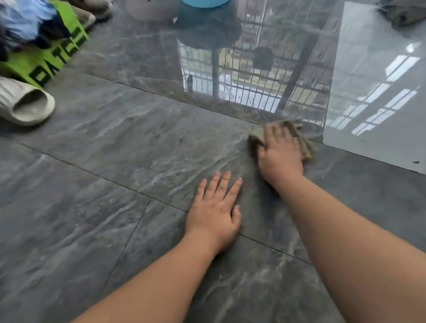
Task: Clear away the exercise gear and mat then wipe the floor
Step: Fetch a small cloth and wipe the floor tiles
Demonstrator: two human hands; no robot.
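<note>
My right hand (280, 153) presses flat on an olive-green cloth (307, 144) that lies on the dark grey tiled floor (115, 184), near the edge of a paler tile. The cloth shows at the hand's left and right sides; its middle is hidden under the palm. My left hand (215, 212) rests flat on the floor with straight, spread fingers, just below and left of the right hand, holding nothing.
A beige slipper (27, 103) lies at the left edge, beside a green bag with black letters (48, 62) and blue fabric on it. More slippers (92, 11) lie behind. A blue basin (205, 2) sits at the top. A dark cloth (403, 12) lies top right.
</note>
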